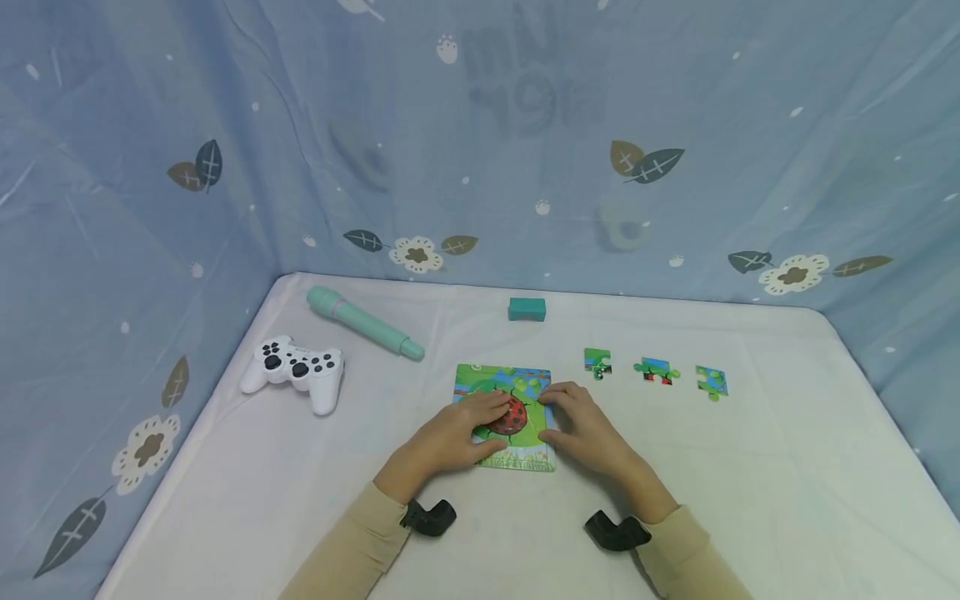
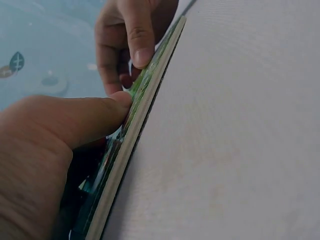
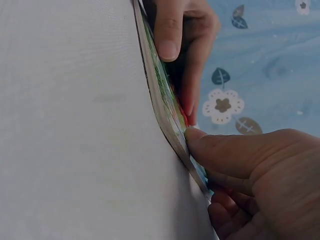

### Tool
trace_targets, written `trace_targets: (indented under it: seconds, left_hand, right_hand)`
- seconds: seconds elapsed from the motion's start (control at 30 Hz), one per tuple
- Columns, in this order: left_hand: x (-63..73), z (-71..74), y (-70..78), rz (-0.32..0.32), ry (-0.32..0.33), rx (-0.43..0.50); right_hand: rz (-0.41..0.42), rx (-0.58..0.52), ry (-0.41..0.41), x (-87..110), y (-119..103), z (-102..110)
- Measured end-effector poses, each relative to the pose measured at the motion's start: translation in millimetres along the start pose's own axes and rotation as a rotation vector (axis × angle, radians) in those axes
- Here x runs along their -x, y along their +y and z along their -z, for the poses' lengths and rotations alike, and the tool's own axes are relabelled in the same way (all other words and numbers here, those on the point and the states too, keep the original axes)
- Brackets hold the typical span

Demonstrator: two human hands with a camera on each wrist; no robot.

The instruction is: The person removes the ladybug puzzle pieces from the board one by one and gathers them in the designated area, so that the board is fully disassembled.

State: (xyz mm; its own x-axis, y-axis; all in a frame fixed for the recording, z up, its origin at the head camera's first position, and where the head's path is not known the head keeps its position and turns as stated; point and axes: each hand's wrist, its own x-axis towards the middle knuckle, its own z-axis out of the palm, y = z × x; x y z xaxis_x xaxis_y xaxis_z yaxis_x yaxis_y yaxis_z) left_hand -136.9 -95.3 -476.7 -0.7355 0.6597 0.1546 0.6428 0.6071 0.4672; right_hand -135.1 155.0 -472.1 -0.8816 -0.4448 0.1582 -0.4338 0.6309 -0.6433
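Note:
A square jigsaw puzzle board (image 1: 517, 458) with a red ladybug on green leaves lies on the white table. My left hand (image 1: 453, 433) rests over its left part, fingers stretched toward the ladybug and thumb lower down on the picture. At the board's right edge is my right hand (image 1: 592, 433), its thumb and fingertips apart and touching the border. Seen from the right wrist, the right thumb (image 3: 215, 145) lies on the board's top near a corner, with the other fingers at its side. The left wrist view shows the left thumb (image 2: 110, 107) on the picture's surface.
Three loose jigsaw pieces lie to the right: one (image 1: 597, 360), another (image 1: 657, 371) and a third (image 1: 712, 382). A teal block (image 1: 527, 309) sits at the back. Left of the board are a mint toy microphone (image 1: 366, 323) and a white game controller (image 1: 296, 369). Blue cloth (image 1: 480, 167) hangs behind.

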Motion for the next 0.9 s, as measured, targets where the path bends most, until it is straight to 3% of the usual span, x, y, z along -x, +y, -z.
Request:
trace_targets:
  seconds: [0.5, 0.7, 0.9]
  left_hand:
    - [-1.0, -0.7, -2.2, -0.027, 0.012, 0.006]
    - [-0.4, -0.8, -2.6, -0.027, 0.010, 0.012]
    - [-0.7, -1.1, -3.4, -0.024, 0.006, 0.011]
  right_hand:
    - [-0.036, -0.046, 0.056, 0.9, -3.9, -2.7]
    - [0.007, -0.065, 0.028, 1.8, -5.4, -3.5]
    - [0.013, -0.065, 0.050, 2.0, -7.0, -4.8]
